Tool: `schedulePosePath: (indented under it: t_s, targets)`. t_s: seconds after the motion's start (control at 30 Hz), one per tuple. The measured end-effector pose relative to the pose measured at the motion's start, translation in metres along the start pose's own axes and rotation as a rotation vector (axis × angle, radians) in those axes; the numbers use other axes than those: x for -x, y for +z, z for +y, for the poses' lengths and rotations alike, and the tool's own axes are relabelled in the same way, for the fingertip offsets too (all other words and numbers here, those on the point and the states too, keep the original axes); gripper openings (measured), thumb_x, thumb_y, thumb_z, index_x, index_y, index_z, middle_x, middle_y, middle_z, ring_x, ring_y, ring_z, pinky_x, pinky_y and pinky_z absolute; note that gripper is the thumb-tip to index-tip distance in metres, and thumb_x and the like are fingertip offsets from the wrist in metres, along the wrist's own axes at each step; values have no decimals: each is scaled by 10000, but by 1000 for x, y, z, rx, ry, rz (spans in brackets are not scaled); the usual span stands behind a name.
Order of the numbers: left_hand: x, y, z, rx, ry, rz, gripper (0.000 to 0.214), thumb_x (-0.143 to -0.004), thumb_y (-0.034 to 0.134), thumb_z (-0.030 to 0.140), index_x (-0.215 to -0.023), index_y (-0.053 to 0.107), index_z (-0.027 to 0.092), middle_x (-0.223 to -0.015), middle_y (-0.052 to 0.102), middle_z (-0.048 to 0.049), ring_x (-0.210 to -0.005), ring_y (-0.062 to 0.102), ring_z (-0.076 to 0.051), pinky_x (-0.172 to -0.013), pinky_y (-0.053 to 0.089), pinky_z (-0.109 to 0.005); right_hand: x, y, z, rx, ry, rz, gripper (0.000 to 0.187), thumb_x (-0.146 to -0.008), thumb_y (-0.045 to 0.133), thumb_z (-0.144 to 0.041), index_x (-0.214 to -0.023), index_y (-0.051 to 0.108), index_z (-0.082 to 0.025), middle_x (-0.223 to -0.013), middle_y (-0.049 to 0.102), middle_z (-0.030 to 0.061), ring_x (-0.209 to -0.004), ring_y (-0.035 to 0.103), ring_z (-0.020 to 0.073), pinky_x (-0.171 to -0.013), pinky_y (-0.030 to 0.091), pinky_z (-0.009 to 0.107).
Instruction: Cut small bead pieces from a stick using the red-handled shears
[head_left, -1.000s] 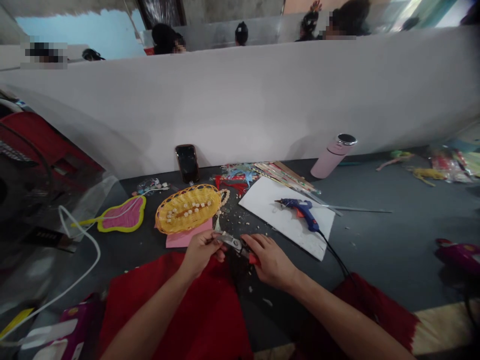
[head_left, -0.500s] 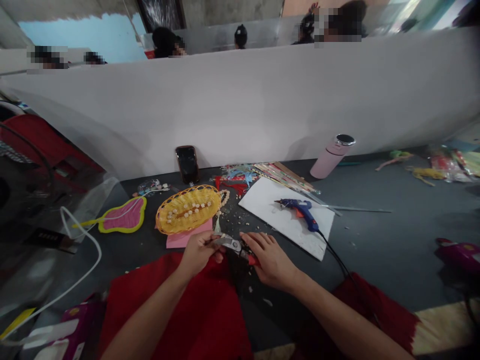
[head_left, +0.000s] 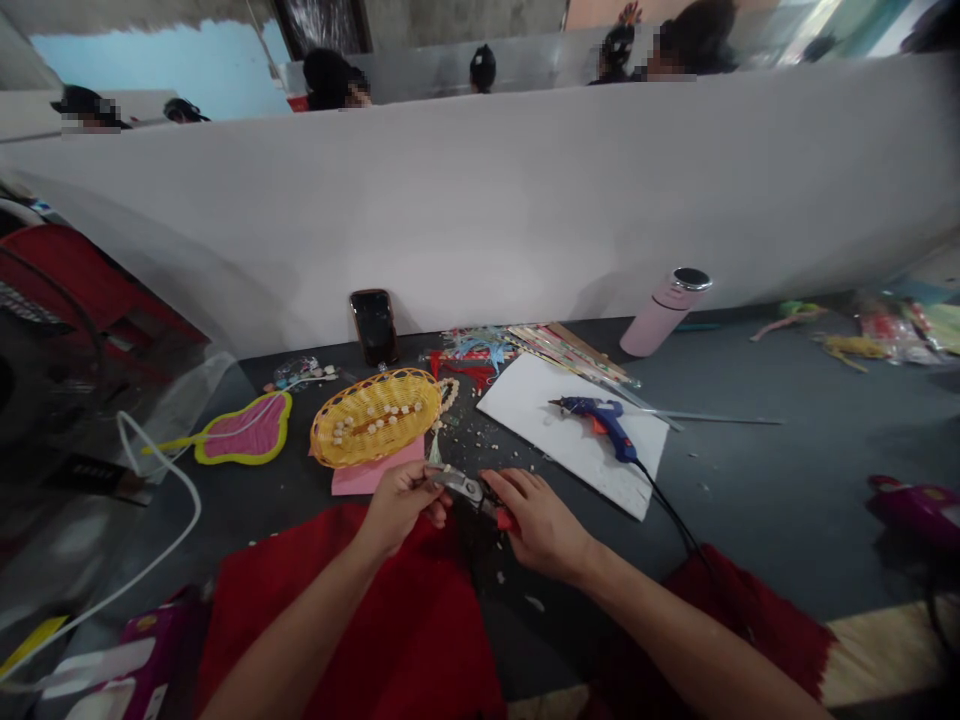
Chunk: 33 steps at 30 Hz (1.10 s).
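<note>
My right hand (head_left: 541, 522) grips the red handles of a pair of cutting pliers (head_left: 469, 490), whose metal jaws point left. My left hand (head_left: 401, 500) is pinched at the jaws, fingers closed on something too small to make out. Both hands hover over the dark table (head_left: 757, 480), above red cloth (head_left: 360, 620) on my lap. Just beyond my left hand lie a pink card (head_left: 371, 477) and a yellow woven basket (head_left: 376, 416) holding several pale beads. Small pale bits are scattered on the table around the pliers.
A blue glue gun (head_left: 604, 422) lies on a white sheet (head_left: 570, 430), its black cord trailing right. A phone (head_left: 374, 326) and pink bottle (head_left: 664, 312) stand against the white partition (head_left: 480, 200). A pink-and-yellow fan (head_left: 244, 430) and white cable (head_left: 161, 540) lie left. People sit behind the partition.
</note>
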<state>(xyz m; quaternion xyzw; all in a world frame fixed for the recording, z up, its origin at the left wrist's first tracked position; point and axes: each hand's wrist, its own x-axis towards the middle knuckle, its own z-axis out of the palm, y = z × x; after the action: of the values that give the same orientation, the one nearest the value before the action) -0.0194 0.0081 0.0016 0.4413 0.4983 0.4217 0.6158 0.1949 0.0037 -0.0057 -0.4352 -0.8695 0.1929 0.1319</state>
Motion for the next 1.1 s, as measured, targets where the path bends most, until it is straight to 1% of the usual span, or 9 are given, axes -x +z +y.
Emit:
schedulePosePath:
  t_s: [0.17,0.27,0.33,0.4,0.5,0.63,0.83,1.0,1.1]
  targets:
    - [0,6,6,-101,91,62,168,-730,619,288,-796,617,133,-696,641,-14,-516,574,-103,-522,488,-228,-1,3,1,63,33,23,667,-688,478,-117,-1334,322,-173,-1239,465,118,-1097,421,254,-905,338,398]
    - [3,7,9,-187,141,112,118,-740,591,258,-744,625,145,-649,634,-5,-507,569,-108,-514,472,-219,-1,4,1,85,23,38,699,-685,483,-118,-1354,289,-170,-1263,449,116,-1103,405,261,-904,333,409]
    - [4,7,9,-221,158,111,114,-748,564,235,-712,627,146,-600,621,-1,-488,563,-111,-501,458,-215,0,2,1,84,14,34,703,-687,483,-122,-1359,282,-179,-1275,442,113,-1095,407,265,-900,334,414]
    - [5,5,8,-217,145,94,107,-736,563,218,-696,626,142,-585,616,-1,-464,558,-110,-479,449,-214,0,0,-1,74,7,23,695,-694,476,-122,-1359,287,-188,-1283,438,111,-1093,408,264,-901,332,412]
    - [3,2,7,-146,82,41,89,-701,589,218,-691,613,133,-599,623,-9,-427,557,-109,-436,443,-216,0,-4,-2,45,5,6,696,-685,472,-115,-1354,296,-196,-1274,445,108,-1092,411,259,-909,326,404]
    - [2,-1,9,-16,9,-37,164,-677,632,281,-699,594,123,-579,621,-13,-376,538,-103,-392,436,-218,0,-6,-3,17,-4,-5,682,-676,476,-119,-1337,320,-191,-1254,456,105,-1090,412,251,-923,316,403]
    - [5,1,13,-47,1,-5,255,-679,657,359,-672,587,114,-558,618,-18,-368,538,-96,-378,425,-198,0,-4,0,20,-20,-5,621,-696,477,-131,-1304,360,-177,-1206,481,117,-1062,444,242,-897,346,390]
    - [3,1,5,-19,-2,-9,216,-704,636,330,-731,599,118,-574,619,-11,-390,543,-97,-407,455,-215,1,-4,0,-9,-15,-7,629,-677,466,-110,-1294,367,-179,-1169,503,117,-1036,467,240,-881,363,376]
    - [2,1,1,-20,21,-4,197,-734,613,316,-767,608,121,-612,625,-13,-434,557,-96,-448,473,-221,0,-4,0,-11,8,-12,638,-671,460,-112,-1298,365,-175,-1177,499,114,-1045,462,242,-886,360,376]
